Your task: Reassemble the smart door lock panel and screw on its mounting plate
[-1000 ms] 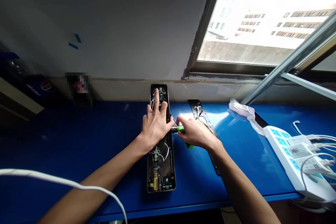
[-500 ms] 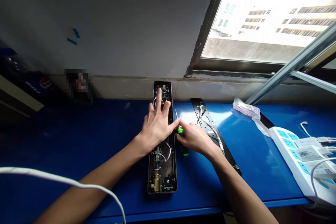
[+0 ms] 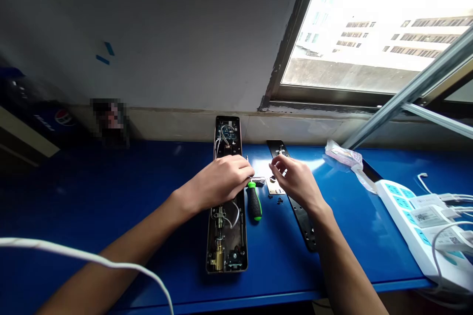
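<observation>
A long black housing (image 3: 227,236) with a circuit board, wires and a brass part lies open on the blue table. Across its middle reaches my left hand (image 3: 229,177), its fingers bent together near the top of a screwdriver (image 3: 254,204) with a black and green handle; what they hold, if anything, is hidden. My right hand (image 3: 293,174) hovers over a black plate (image 3: 305,229), thumb and fingers curled but apart, with nothing visible between them. Between the hands lie a small metal plate (image 3: 274,187) and several dark screws (image 3: 280,201).
At the right sits a white power strip (image 3: 406,221) with plugged-in adapters and cables. A pink and white packet (image 3: 343,153) lies near the wall. A white cable (image 3: 92,257) crosses the lower left. The table's front edge runs below.
My left hand has drawn back from the circuit board, its fingers now bent. My right hand has moved right, away from the screwdriver, uncovering the small metal plate and screws.
</observation>
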A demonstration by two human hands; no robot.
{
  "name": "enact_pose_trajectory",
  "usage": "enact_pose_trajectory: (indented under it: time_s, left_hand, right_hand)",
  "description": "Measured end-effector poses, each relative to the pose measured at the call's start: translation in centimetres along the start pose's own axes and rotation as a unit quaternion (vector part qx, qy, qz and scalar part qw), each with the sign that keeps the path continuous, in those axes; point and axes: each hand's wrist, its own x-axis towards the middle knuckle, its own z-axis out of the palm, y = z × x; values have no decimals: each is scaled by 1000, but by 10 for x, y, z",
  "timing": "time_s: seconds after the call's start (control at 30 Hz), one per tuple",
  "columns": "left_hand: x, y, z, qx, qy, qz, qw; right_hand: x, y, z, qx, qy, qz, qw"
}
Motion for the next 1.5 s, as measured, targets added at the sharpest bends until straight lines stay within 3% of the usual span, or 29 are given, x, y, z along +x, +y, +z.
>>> enact_pose_trajectory:
  time_s: [0.17, 0.37, 0.77, 1.03, 1.23, 1.33, 1.5]
  left_hand:
    - [4, 3, 13, -9, 28, 26, 999]
    - [14, 11, 33, 15, 25, 32, 999]
    - [20, 24, 55, 27, -56, 27, 998]
    - [18, 29, 59, 27, -73, 16, 997]
    - [18, 25, 48, -3, -42, 27, 999]
    - [18, 15, 29, -26, 0, 18, 999]
    - [-1, -14, -10, -44, 67, -58, 995]
  right_hand:
    - [0, 19, 0, -21, -18, 13, 1000]
    - [-2, 18, 1, -35, -73, 26, 996]
    - [0, 20, 12, -71, -120, 16, 990]
    - [2, 23, 13, -73, -140, -3, 987]
    - [0, 24, 9, -84, -111, -24, 990]
    - [-2, 22, 3, -86, -85, -32, 992]
    - [-5, 15, -14, -58, -44, -47, 996]
